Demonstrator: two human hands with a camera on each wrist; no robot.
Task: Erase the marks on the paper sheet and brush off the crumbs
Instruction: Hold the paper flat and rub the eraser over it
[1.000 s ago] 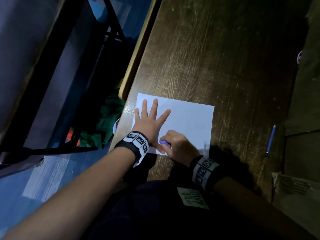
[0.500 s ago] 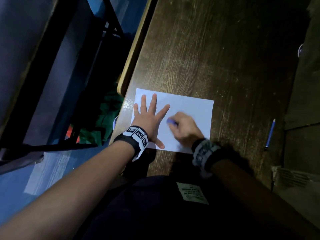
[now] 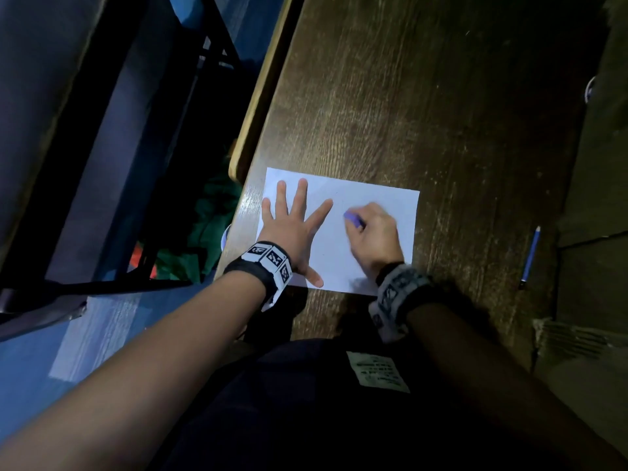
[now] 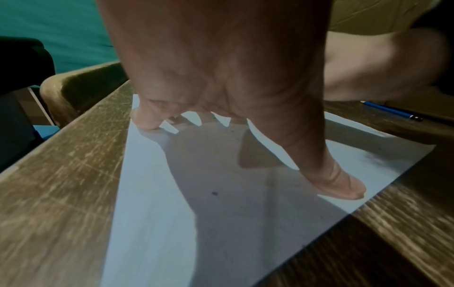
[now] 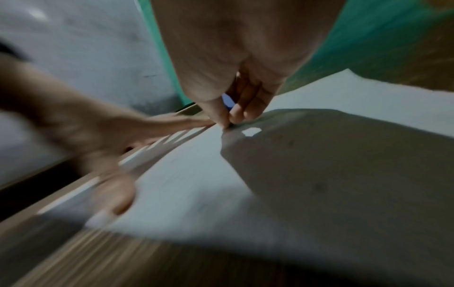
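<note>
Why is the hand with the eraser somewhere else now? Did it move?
Yes. The right hand with the eraser slid up the paper, away from its near edge, toward the far edge.

dark, scratched wooden table point(image 3: 424, 107), rounded near-left corner. on it: one white rectangular paper sheet point(image 3: 373, 198) near the front edge; one slim blue pencil point(image 3: 530, 256) well apart to its right.

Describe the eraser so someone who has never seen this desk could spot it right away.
Start at the dark wooden desk and find the white paper sheet near its front edge. The right hand on the sheet pinches the eraser, which pokes out past the fingers toward the flat left hand. It is the only small purple-blue block there; the blue pencil lies off the paper.
</note>
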